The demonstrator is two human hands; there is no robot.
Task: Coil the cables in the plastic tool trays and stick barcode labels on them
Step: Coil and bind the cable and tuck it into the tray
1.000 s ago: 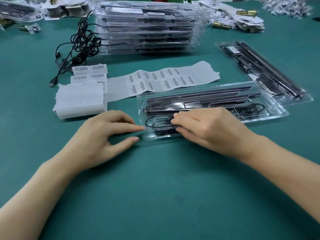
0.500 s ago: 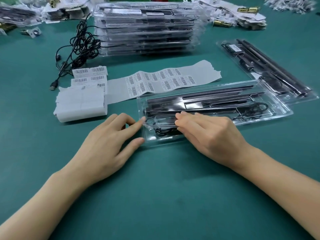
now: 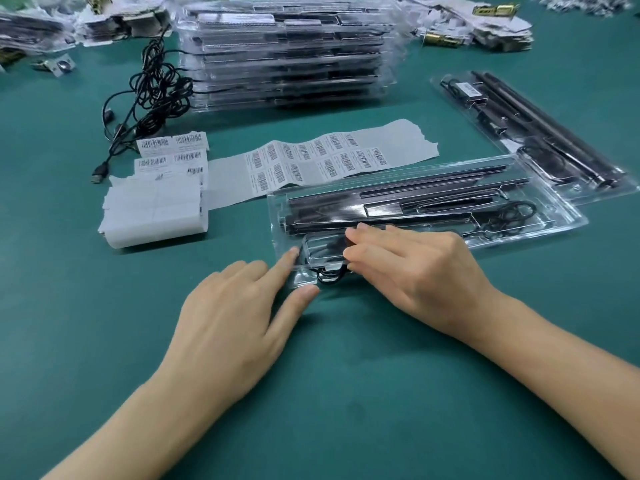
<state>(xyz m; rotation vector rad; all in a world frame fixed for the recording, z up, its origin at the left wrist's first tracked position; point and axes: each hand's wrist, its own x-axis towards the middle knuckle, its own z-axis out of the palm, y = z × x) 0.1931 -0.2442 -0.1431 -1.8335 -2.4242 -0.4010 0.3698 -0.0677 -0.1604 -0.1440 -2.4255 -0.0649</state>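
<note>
A clear plastic tool tray [image 3: 568,221] with long black tools lies across the middle of the green table. A black cable [image 3: 329,276] sits in its near-left compartment, one loop poking out at the front edge. My left hand [image 3: 235,317] braces the tray's left end, straight index finger and thumb touching either side of the corner. My right hand [image 3: 415,271] lies over the cable compartment, its fingertips pressing down there; the cable under the fingers is hidden. A strip of barcode labels [image 3: 311,161] lies just behind the tray.
A folded stack of label backing [image 3: 152,213] and loose label sheets [image 3: 169,147] lie at the left. Behind stand a tall stack of filled trays [image 3: 287,53] and a tangle of black cables [image 3: 152,95]. Another filled tray [image 3: 540,140] lies at the right.
My left hand has slid right, so index finger and thumb now touch the tray's left corner. My right hand stays on the cable compartment, fingertips shifted slightly.
</note>
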